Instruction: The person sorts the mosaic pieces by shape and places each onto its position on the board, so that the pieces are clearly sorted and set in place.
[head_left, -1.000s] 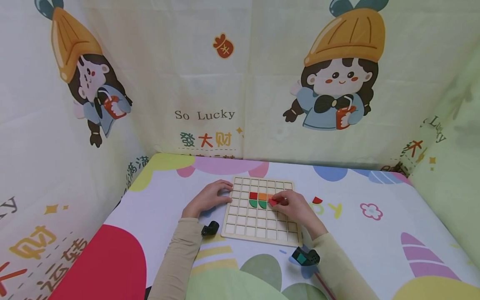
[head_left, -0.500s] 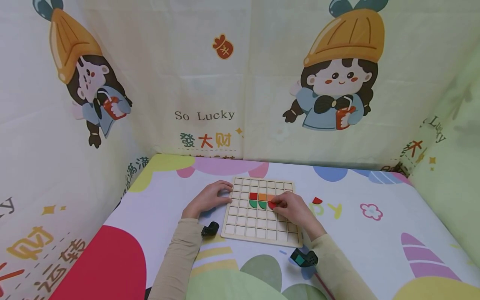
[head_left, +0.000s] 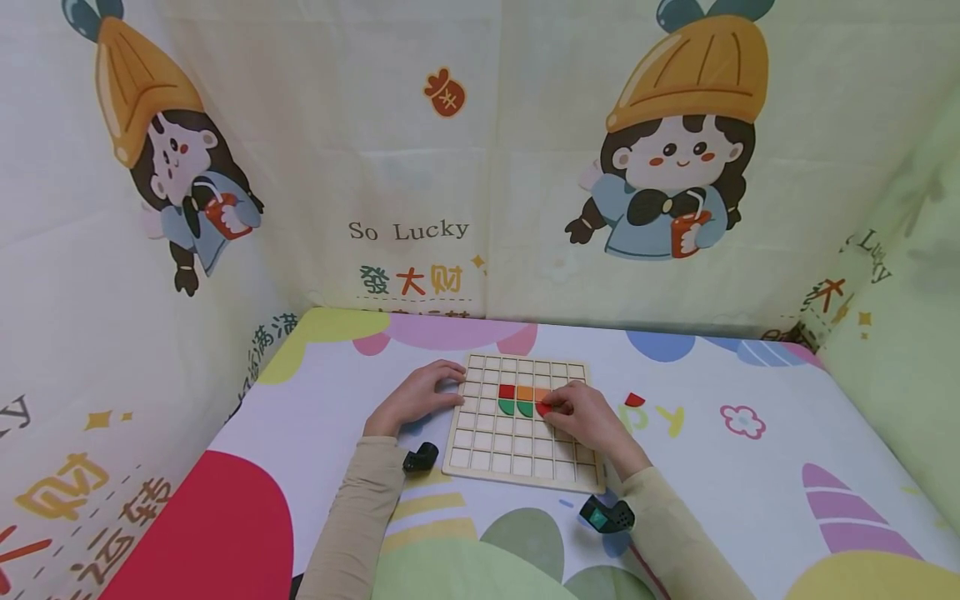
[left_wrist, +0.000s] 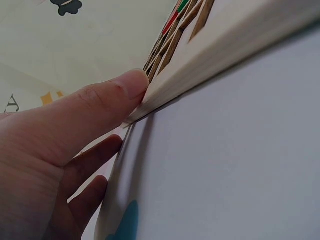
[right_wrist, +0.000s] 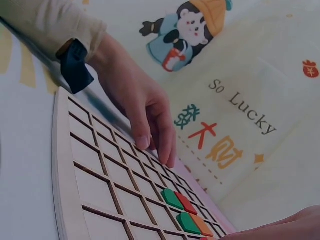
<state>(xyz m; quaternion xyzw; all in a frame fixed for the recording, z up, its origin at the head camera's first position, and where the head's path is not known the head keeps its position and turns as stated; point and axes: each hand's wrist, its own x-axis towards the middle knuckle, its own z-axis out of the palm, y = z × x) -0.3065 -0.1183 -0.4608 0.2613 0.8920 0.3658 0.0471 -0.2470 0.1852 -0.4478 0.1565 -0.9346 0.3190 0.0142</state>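
A square wooden grid board lies on the table. In its middle sit a red square tile, orange square tiles and two green quarter-round tiles. My right hand pinches a red quarter-round tile beside the green ones; its fingers partly cover the tile. My left hand rests against the board's left edge. In the left wrist view the thumb touches that edge, with the other fingers below. The right wrist view shows the left hand across the board.
Another red quarter-round piece lies on the table right of the board. Each wrist wears a black camera, the left one and the right one. A patterned cloth hangs behind the table.
My right hand has brought the red quarter-round tile slightly down and left, level with the green tiles. The left hand has stayed at the board's edge.
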